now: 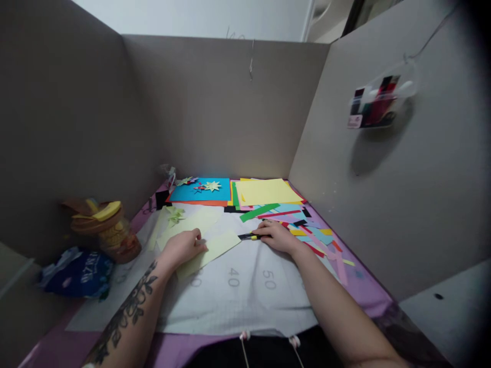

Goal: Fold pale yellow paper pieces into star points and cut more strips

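Note:
My left hand [184,248] rests on a pale yellow-green paper piece [222,244], its fingers curled and closed at the paper's edge. Another pale sheet [205,219] lies just behind it. My right hand [275,236] is closed on a black-and-yellow tool [248,236] that looks like a utility knife, lying flat with one end at the paper's right corner. Part of the tool is hidden by my fingers. Under both hands spreads a white sheet [245,301] printed with numbers. A folded pale green paper shape [175,215] sits beyond my left hand.
Coloured paper strips [307,230] are scattered at right. Behind lie stacked yellow sheets [268,191] and a blue sheet [184,193] with a paper star [212,186]. A jar [120,237] and blue packet [79,273] stand left. Grey panels [226,102] enclose the table.

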`<state>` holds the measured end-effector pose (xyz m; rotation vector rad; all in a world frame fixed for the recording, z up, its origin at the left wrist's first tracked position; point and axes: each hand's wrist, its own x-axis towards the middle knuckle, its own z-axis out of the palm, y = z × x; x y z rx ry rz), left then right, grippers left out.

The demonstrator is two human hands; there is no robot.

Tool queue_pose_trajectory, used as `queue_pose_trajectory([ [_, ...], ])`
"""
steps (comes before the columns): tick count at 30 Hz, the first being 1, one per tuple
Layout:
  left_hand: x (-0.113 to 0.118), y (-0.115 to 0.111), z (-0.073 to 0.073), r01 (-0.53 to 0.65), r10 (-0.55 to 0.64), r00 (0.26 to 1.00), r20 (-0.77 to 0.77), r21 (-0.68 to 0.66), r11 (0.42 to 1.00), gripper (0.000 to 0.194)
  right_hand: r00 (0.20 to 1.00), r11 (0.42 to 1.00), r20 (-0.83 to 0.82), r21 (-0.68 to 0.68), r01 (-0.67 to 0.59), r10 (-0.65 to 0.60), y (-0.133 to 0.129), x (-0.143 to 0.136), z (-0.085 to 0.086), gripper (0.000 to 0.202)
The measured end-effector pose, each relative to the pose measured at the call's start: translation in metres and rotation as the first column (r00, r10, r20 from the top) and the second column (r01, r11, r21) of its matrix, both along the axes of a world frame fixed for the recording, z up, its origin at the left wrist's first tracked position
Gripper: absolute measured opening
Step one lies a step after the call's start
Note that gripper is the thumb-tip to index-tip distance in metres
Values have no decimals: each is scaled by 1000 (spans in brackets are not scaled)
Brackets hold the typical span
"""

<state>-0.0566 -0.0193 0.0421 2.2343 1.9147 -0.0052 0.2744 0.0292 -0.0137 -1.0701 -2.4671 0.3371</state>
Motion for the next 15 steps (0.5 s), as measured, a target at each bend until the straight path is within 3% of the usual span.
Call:
queue_pose_trajectory([
  [4,4,-3,5,24,-27,998,51,56,998,29,1000,999,18,39,12,-13,2,0,-2,38],
  [7,11,-5,5,235,-239,957,166,45,971,29,999,999,34,53,13,-15,3,-1,-3,38],
  [10,17,-7,1,448,-418,874,246,-77,891,37,999,998,42,68,8,-11,1,-3,-2,38],
  [15,17,-6,-3,537,-492,831,262,-139,832,45,999,997,48,73,0,-4,-2,-3,1,38],
])
